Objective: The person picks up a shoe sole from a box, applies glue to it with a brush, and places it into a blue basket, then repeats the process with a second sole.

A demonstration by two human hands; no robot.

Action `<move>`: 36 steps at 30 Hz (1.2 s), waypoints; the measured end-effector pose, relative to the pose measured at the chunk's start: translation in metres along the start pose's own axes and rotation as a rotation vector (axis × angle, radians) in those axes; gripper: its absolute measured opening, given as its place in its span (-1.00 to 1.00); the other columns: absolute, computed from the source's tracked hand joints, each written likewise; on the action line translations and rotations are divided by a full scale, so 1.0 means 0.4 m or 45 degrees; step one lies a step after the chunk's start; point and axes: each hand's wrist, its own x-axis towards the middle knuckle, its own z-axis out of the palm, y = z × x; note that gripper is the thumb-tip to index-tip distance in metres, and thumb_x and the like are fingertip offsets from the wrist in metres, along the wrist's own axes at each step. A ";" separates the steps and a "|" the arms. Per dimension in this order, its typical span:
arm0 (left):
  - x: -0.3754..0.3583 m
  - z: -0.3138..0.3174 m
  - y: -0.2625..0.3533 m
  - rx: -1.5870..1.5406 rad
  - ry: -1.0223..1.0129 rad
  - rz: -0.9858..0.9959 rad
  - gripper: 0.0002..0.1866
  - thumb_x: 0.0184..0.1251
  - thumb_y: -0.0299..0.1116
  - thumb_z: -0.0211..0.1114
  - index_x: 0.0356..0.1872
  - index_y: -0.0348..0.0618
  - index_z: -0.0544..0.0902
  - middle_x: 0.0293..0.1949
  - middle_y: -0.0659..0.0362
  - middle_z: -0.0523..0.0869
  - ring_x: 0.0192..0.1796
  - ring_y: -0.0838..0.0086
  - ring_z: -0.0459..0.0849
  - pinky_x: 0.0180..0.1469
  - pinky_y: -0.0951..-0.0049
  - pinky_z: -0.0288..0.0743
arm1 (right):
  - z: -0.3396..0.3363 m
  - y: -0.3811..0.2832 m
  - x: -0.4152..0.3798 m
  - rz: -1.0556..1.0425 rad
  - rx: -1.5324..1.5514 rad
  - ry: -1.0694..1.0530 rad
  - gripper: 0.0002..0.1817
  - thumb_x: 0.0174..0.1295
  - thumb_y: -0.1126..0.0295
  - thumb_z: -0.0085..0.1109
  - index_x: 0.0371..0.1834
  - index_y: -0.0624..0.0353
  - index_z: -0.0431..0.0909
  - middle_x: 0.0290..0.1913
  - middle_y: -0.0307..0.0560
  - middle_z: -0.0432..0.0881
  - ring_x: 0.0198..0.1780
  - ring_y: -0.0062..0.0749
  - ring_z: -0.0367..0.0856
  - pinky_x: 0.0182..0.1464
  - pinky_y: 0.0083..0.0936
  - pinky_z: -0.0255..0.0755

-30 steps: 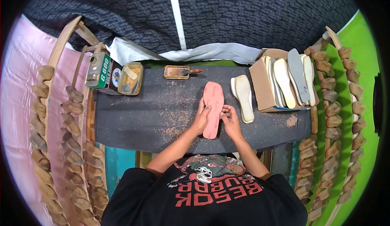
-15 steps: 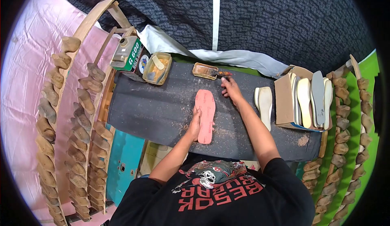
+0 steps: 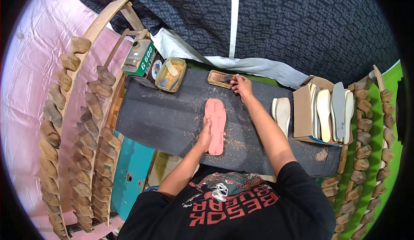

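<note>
My left hand (image 3: pixel 205 135) is closed around the lower left side of a pink shoe insole (image 3: pixel 217 121), with fingertips showing at its right edge. The insole is held upright in the view, its printed face toward me. Farther out, my right hand (image 3: pixel 243 87) pinches the handle of a brush (image 3: pixel 227 79), and most of that handle is hidden by the fingers. Dark bristles rest inside a small shallow tray (image 3: pixel 211 80) with brown stains, at the far side of the dark-covered table (image 3: pixel 172 119).
A G 600 can (image 3: pixel 140 58) and a tub (image 3: pixel 183 74) holding amber paste stand at the back left. Pale soles (image 3: pixel 282 112) lie to the right, beside a cardboard box (image 3: pixel 303 112) packed with more. Racks of wooden shoe lasts (image 3: pixel 88 121) flank both sides.
My right hand has moved up and slightly left from beside the tray and closed on the brush handle. My left hand keeps its hold on the insole; the view has shifted a little.
</note>
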 end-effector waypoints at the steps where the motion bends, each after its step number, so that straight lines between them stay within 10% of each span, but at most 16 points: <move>1: 0.002 -0.002 0.000 0.010 0.008 -0.002 -0.40 0.59 0.26 -0.18 0.44 0.16 0.14 0.00 0.05 0.62 -0.22 0.28 0.73 -0.24 0.19 0.73 | 0.000 -0.001 -0.001 -0.012 -0.049 0.041 -0.65 0.51 0.11 0.08 0.04 0.16 0.65 -0.33 -0.19 0.77 -0.56 -0.64 0.52 -0.53 -0.61 0.36; 17: -0.002 0.051 0.038 -0.220 -0.221 0.057 -0.38 0.58 0.14 -0.15 0.54 0.18 0.11 0.28 0.08 0.53 -0.04 0.11 0.75 -0.13 -0.02 0.75 | -0.034 -0.096 -0.113 -0.235 0.142 -0.024 -0.62 0.48 0.09 0.16 0.10 0.17 0.64 -0.25 -0.19 0.77 -0.46 -0.68 0.59 -0.41 -0.72 0.41; 29: 0.094 0.032 0.087 -0.219 -0.553 -0.178 -0.35 0.55 0.18 -0.14 0.28 -0.17 0.50 -0.11 0.01 0.75 -0.12 0.23 0.78 -0.15 0.15 0.74 | -0.085 -0.178 -0.348 -0.563 0.355 0.249 -0.67 0.53 0.15 0.11 -0.06 0.23 0.64 -0.44 -0.18 0.66 -0.55 -0.61 0.57 -0.47 -0.65 0.40; 36: 0.092 0.040 0.079 -0.184 -0.601 -0.261 -0.39 0.57 0.18 -0.12 0.34 -0.10 0.40 -0.04 0.04 0.71 -0.17 0.25 0.77 -0.22 0.18 0.76 | -0.068 -0.153 -0.416 -0.574 0.308 0.310 -0.70 0.54 0.19 0.10 -0.12 0.24 0.63 -0.48 -0.19 0.64 -0.59 -0.62 0.54 -0.51 -0.65 0.37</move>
